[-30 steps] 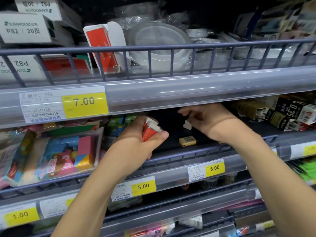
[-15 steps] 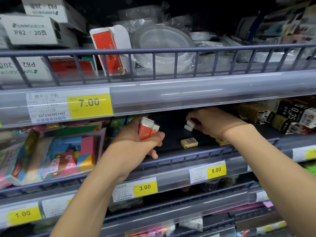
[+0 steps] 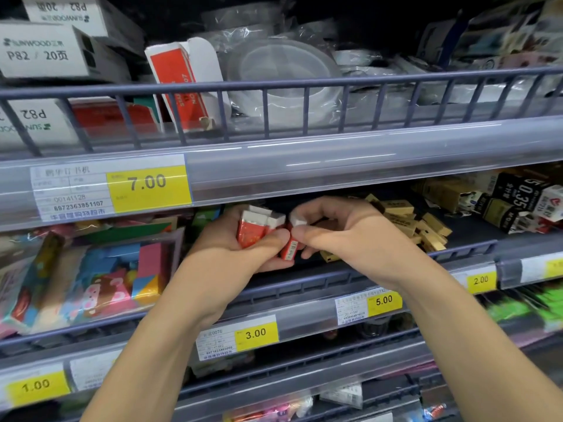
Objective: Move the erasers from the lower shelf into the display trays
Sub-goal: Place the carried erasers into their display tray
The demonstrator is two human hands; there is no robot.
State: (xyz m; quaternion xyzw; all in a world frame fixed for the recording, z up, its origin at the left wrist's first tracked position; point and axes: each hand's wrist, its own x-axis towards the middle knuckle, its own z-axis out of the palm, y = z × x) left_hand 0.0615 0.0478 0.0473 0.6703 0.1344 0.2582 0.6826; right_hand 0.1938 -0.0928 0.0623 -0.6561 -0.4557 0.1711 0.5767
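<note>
Right hand [image 3: 344, 236] pinching upright red-sleeved eraser [image 3: 290, 249], pressed against eraser stack [image 3: 259, 226] gripped in left hand [image 3: 231, 254].

The erasers [image 3: 259, 228] are wrapped in shiny red paper sleeves, and their white ends look matt. The shelf rail [image 3: 304, 83] is made of painted metal bars. The price strip [image 3: 335, 159] is covered by clear, glossy plastic. Round dishes [image 3: 286, 68] are wrapped in crinkly clear film.

Stationery shop: railed shelves [image 3: 304, 83], yellow price tags [image 3: 148, 184], boxed goods [image 3: 45, 50].
</note>
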